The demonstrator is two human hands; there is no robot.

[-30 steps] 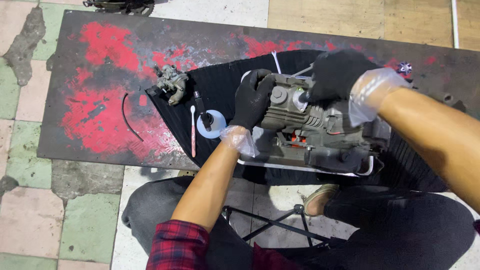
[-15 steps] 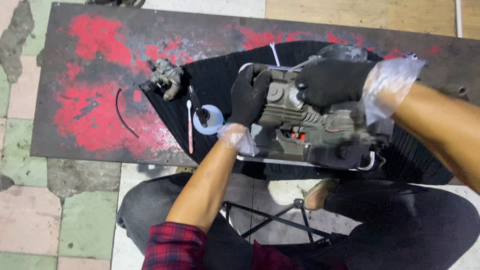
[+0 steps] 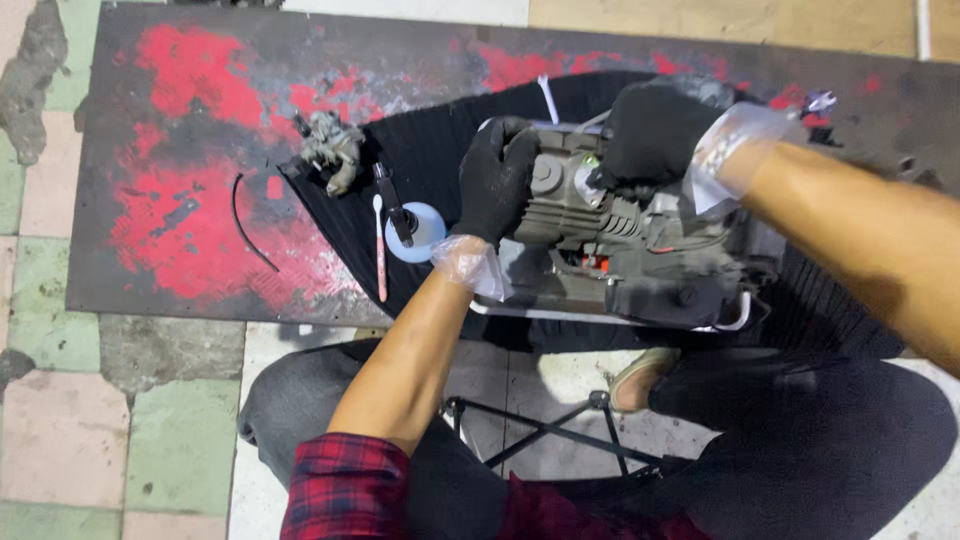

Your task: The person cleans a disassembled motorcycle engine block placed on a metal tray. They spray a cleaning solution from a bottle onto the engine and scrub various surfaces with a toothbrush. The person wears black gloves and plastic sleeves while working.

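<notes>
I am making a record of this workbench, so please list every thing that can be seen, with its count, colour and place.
small engine: one, grey and black, on the black mat, held by both hands
black mat: one, ribbed, on the board under the engine
board: one, dark with worn red paint, lying on the tiled floor
carburettor part: one, grey metal, at the mat's left corner
pale blue disc: one, left of the engine, a dark tool across it
thin pale stick: one, beside the disc
curved black wire: one, on the red paint
left hand: black glove, on the engine's left end
right hand: black glove, on the engine's top
</notes>
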